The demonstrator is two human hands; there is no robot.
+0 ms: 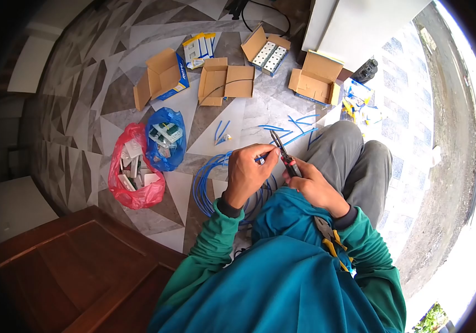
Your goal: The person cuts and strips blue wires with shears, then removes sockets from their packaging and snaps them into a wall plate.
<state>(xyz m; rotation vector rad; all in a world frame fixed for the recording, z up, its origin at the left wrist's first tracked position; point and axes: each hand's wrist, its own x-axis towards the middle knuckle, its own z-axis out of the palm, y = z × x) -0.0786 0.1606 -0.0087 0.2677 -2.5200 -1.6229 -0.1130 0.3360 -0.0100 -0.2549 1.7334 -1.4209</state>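
Note:
My right hand [315, 186] is closed round the red and black handles of a pair of pliers [288, 159], whose dark jaws point up and to the left. Beside the jaws, my left hand [250, 169] is pinched on a blue cable [260, 160], its fingertips close to the tool. A coil of blue cable [200, 186] lies on the floor below and left of my left hand. Cut pieces of blue cable [303, 136] are scattered beyond my hands. Yellow-handled pliers [329, 244] rest on my lap near my right wrist.
Open cardboard boxes [166, 69] stand farther off, one with white sockets [269, 56]. A red bag [153, 194] and a blue bag [176, 159] of parts sit at the left. A brown wooden panel [93, 266] is at the lower left, a white cabinet [371, 28] at the top.

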